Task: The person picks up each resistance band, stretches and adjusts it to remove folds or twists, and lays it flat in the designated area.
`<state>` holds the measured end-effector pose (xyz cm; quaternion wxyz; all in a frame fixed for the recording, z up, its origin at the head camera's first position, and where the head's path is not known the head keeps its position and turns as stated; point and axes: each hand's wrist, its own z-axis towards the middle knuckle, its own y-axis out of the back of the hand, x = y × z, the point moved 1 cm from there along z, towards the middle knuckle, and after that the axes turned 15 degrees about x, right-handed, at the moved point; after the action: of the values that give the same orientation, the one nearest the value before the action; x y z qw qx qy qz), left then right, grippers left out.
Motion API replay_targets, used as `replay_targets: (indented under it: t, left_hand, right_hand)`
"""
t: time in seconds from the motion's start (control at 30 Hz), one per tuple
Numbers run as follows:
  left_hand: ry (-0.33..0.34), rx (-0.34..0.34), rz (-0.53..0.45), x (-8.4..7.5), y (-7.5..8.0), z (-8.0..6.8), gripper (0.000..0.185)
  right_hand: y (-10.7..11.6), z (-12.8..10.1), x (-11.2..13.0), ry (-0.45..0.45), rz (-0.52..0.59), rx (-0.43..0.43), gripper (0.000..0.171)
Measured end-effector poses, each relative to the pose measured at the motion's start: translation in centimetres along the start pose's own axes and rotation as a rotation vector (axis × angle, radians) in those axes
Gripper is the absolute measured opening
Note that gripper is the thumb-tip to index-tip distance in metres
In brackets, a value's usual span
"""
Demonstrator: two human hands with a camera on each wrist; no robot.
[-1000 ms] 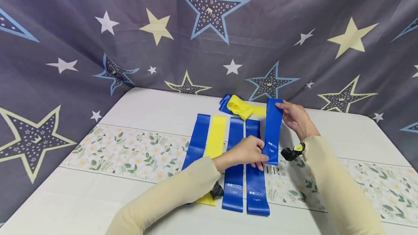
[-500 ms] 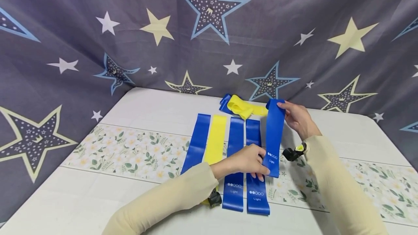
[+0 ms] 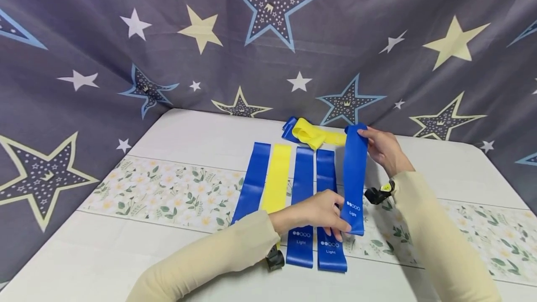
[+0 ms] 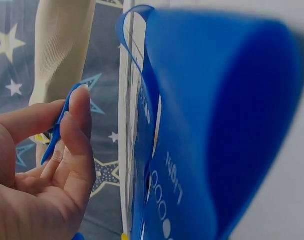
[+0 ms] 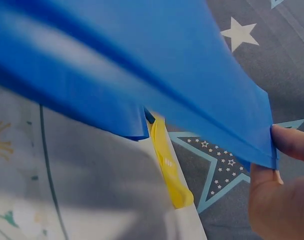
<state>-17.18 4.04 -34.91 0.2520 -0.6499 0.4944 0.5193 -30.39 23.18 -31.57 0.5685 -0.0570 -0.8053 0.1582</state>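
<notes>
A blue band (image 5: 141, 75) fills the upper frame, its corner pinched by the right hand (image 5: 277, 185). Below the band, a yellow band (image 5: 169, 170) lies against the star-print cloth (image 5: 272, 55).

It looked like a makeshift home recording corner: a grey star-printed curtain (image 3: 126, 50) walled off a white surface (image 3: 197, 134) with a floral runner (image 3: 159, 192) across it.

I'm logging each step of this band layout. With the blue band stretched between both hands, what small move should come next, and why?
Probably lower the held blue rubber loop band flat beside the rightmost laid blue band: the left hand and right hand hold its ends just right of the row, above bare tablecloth.
</notes>
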Motion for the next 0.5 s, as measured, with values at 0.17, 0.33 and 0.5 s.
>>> replay_targets:
  t: [0.17,0.33,0.5]
  left_hand:
    - [0.029,0.029,0.009,-0.1,-0.8,-0.2,0.028]
    - [0.037,0.030,-0.018,0.0,-1.6,-0.3,0.023]
    - [0.052,0.053,-0.054,0.2,-2.3,-0.4,0.033]
  right_hand:
    - [0.3,-0.1,0.0,-0.034,-0.019,-0.022,0.071]
    - [0.5,0.2,-0.4,-0.032,-0.036,-0.013,0.068]
    - [0.9,0.4,-0.7,-0.034,-0.073,-0.009,0.065]
